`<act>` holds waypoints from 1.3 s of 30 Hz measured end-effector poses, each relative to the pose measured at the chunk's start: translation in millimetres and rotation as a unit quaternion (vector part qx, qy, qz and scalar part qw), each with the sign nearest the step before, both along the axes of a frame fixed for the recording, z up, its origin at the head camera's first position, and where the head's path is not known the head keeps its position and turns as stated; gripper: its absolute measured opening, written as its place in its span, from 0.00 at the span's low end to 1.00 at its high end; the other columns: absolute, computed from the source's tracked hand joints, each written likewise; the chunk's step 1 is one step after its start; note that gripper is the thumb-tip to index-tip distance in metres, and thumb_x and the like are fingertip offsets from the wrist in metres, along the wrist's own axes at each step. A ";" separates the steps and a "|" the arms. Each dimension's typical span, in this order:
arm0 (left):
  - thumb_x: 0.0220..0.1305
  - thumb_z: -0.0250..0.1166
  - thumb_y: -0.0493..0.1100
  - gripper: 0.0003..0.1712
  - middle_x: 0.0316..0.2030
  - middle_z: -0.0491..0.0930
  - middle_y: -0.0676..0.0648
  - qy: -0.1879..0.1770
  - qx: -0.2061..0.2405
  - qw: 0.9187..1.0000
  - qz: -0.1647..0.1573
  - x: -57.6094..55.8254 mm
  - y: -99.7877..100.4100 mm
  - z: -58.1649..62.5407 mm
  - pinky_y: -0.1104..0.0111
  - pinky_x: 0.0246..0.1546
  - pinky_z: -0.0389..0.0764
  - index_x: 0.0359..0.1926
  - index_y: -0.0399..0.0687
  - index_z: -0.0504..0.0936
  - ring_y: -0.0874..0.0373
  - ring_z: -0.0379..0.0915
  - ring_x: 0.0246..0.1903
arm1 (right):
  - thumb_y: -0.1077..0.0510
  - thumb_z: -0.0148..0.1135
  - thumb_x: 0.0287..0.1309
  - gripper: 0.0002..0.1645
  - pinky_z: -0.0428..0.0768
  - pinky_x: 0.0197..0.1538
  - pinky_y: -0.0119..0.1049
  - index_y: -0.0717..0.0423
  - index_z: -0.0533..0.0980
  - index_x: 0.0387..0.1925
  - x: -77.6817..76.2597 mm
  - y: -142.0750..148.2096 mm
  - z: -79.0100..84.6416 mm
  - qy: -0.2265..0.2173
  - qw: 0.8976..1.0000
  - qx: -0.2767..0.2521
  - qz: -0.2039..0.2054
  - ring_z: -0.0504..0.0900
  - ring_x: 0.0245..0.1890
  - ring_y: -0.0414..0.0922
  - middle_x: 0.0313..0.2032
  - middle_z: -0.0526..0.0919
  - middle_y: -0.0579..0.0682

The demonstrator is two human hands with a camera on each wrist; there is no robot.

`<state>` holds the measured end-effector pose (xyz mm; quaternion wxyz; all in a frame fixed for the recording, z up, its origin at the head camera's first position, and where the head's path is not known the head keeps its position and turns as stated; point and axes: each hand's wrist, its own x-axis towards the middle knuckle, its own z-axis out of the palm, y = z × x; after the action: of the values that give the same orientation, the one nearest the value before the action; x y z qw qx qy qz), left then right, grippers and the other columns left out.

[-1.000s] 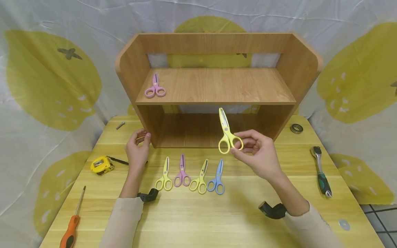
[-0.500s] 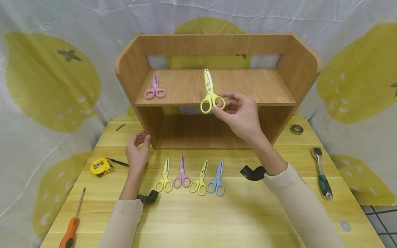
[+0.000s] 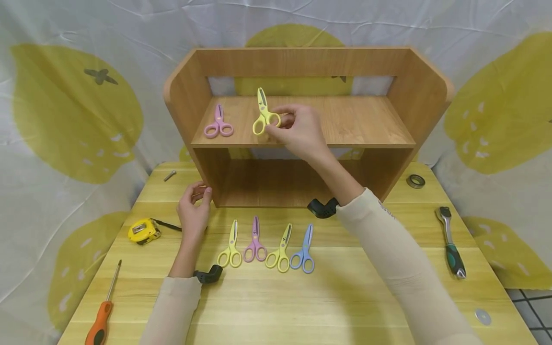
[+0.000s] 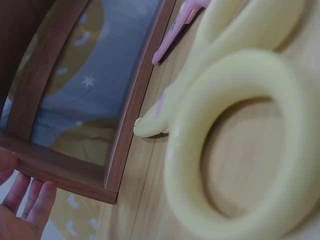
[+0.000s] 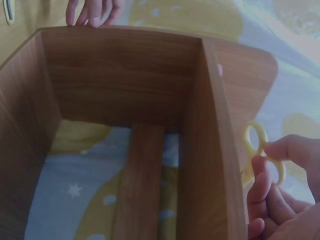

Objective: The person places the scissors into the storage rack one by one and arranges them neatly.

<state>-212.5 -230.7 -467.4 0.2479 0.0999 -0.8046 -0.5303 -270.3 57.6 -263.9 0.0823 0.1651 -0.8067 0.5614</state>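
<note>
My right hand (image 3: 300, 132) pinches a yellow pair of scissors (image 3: 261, 115) by one handle ring, blades pointing up and away, at the upper board of a wooden shelf (image 3: 345, 122). The right wrist view shows thumb and fingers on the scissors' ring (image 5: 255, 135); whether the scissors touch the board I cannot tell. Left of them, a pink pair of scissors (image 3: 219, 122) lies on that board. My left hand (image 3: 194, 208) rests at the shelf's lower left side, its fingertips (image 4: 47, 192) against the outer panel in the left wrist view.
Before the shelf lie two yellow scissors (image 3: 230, 244), a pink pair (image 3: 255, 239) and a blue pair (image 3: 304, 249). At left are a bolt (image 3: 170, 175), tape measure (image 3: 144, 231) and screwdriver (image 3: 103, 306). At right are a ring bearing (image 3: 416, 181), ratchet wrench (image 3: 450, 242) and washer (image 3: 483, 316).
My right hand has carried the yellow scissors up and to the left, from in front of the lower compartment to the upper board beside the pink pair. My left hand has stayed put.
</note>
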 end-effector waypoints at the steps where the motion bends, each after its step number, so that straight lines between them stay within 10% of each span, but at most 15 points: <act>1: 0.73 0.65 0.46 0.14 0.46 0.86 0.45 0.002 0.001 1.000 0.000 -0.2 -0.2 -0.1 0.73 0.44 0.80 0.56 0.50 0.84 0.54 0.83 0.47 | 0.59 0.74 0.56 0.25 0.76 0.27 0.31 0.56 0.82 0.56 -2.5 -3.9 -0.3 -0.005 1.000 0.005 0.001 0.85 0.27 0.43 0.29 0.89 0.49; 26: 0.73 0.66 0.46 0.15 0.46 0.85 0.44 0.008 0.005 1.000 -0.002 -1.6 2.8 -2.1 0.63 0.48 0.80 0.57 0.48 0.82 0.53 0.83 0.48 | 0.42 0.72 0.62 0.25 0.72 0.32 0.33 0.48 0.83 0.55 -19.9 -36.1 -0.3 -0.014 0.978 0.208 -0.011 0.76 0.33 0.41 0.35 0.82 0.45; 39: 0.73 0.65 0.46 0.15 0.46 0.85 0.45 -0.002 0.004 1.000 0.002 -1.0 1.9 -1.0 0.68 0.46 0.79 0.57 0.50 0.82 0.54 0.83 0.49 | 0.47 0.72 0.62 0.27 0.79 0.45 0.34 0.57 0.79 0.57 -7.4 -20.4 -4.6 0.009 0.991 0.134 0.027 0.79 0.42 0.43 0.41 0.82 0.49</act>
<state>-213.5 -228.8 -468.4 0.2471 0.1033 -0.8028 -0.5327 -277.7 37.1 -268.5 0.0518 0.2017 -0.8691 0.4487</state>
